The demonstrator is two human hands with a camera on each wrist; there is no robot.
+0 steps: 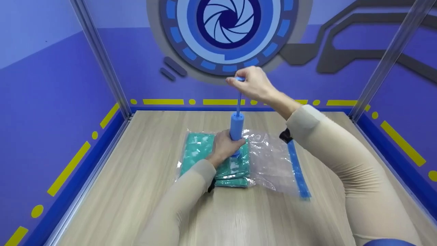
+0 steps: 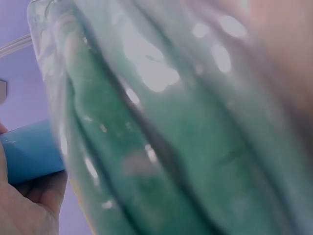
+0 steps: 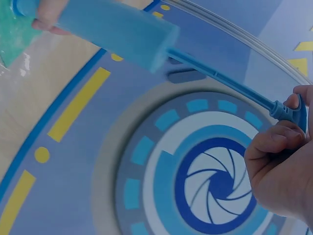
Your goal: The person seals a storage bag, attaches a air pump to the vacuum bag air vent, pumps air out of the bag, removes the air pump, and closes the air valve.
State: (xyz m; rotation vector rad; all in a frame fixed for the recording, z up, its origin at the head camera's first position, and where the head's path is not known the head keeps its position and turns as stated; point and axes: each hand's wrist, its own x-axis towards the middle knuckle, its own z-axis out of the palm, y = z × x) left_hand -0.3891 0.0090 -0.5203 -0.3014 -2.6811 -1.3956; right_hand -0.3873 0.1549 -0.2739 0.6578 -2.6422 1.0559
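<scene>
A blue hand pump [image 1: 237,123] stands upright over a clear plastic vacuum bag [image 1: 269,160] on the table. Folded green fabric [image 1: 198,147] fills the left part of the bag. My left hand [image 1: 225,145] grips the pump's barrel near its lower end, which meets a blue round valve [image 1: 235,154] on the bag. High above, my right hand [image 1: 254,82] holds the pump's handle [image 3: 293,113], with the thin rod [image 3: 220,76] drawn far out of the barrel. In the left wrist view, the green fabric under shiny plastic fills most of the picture.
A blue zip strip [image 1: 298,171] runs along the bag's right edge. The wooden tabletop [image 1: 153,136] is bounded by blue-purple panels at the back and both sides, with metal posts [image 1: 102,61] at the corners.
</scene>
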